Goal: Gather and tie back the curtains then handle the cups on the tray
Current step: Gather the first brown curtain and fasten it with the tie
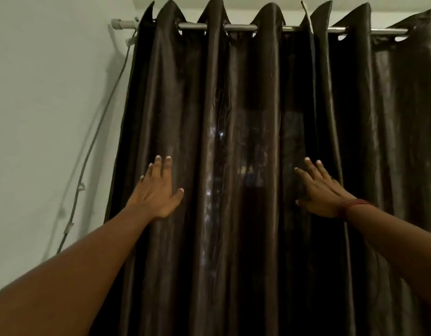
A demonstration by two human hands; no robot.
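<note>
The dark curtains (246,141) hang drawn across the centre and right of the frame, in deep folds from a metal rod (241,27) along the top. The left hand (156,190) lies flat on a fold at centre left, fingers straight and spread wide. The right hand (321,190) presses flat at centre right, fingers splayed, a red thread band (352,205) on its wrist. A grey cable (98,132) runs down the pale wall (47,93) at left.

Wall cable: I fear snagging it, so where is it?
In the head view, the grey cable hangs down the wall left of the dark curtain, from the left end of the curtain rod.
</note>
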